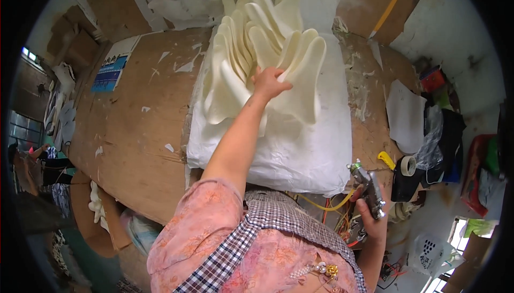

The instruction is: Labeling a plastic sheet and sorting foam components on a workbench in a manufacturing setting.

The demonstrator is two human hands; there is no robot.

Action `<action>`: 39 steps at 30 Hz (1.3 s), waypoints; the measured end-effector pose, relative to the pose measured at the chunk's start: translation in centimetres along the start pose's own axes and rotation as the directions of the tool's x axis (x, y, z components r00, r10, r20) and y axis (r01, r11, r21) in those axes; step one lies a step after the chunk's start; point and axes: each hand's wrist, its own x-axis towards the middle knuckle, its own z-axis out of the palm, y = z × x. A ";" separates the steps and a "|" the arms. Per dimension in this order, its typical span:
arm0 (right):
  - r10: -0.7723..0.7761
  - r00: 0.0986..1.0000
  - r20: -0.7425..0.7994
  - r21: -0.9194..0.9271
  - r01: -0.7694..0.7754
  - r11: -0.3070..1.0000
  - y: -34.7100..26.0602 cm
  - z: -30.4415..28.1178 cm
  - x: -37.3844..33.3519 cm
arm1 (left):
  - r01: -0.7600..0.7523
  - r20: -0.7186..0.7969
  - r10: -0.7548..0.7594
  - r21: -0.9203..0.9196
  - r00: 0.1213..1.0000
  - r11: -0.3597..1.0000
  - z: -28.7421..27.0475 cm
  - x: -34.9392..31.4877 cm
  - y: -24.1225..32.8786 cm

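Several cream-coloured, curved foam-like pieces (297, 87) with rounded lobes stand in overlapping rows on a white sheet (316, 162). My left arm stretches forward to them. My left hand (269, 83) is closed with a pinch at the edge of one piece near the front of the group; the fingertips are partly hidden. Down at the right, beside the near edge of the table, my right hand (370, 219) is wrapped round a metal spray gun (369, 188). Its nozzle end points up and away from me, toward the table.
Brown cardboard (134, 138) covers the table, with white scraps on it. A blue and white printed sheet (111, 71) lies at the left. A yellow-handled cutter (385, 160) and a tape roll (408, 165) are at the right. A yellow hose (329, 207) hangs near the spray gun.
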 end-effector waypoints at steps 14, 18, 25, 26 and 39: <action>-0.049 0.991 0.122 -0.011 0.051 0.999 2.3 3.4 -0.1 | -0.024 -0.075 -0.019 -0.530 0.997 0.848 1.2 -1.1 -6.4; 0.001 0.977 0.213 0.024 -0.007 1.000 2.8 4.9 0.5 | -0.054 -0.126 -0.029 -0.604 0.992 0.795 -1.8 -5.4 -4.5; -0.026 0.947 0.321 0.017 0.021 1.000 2.3 11.6 4.0 | -0.175 -0.315 -0.108 -0.744 0.943 0.645 -16.7 -23.1 -6.2; -0.066 0.932 0.358 0.062 0.047 0.997 2.4 12.8 4.7 | -0.168 -0.364 -0.128 -0.678 0.923 0.715 -20.2 -25.7 -7.3; -0.135 0.851 0.508 0.089 0.105 0.991 -4.0 17.5 4.0 | -0.241 -0.686 -0.632 -0.586 -0.361 0.774 -48.4 -58.1 -20.9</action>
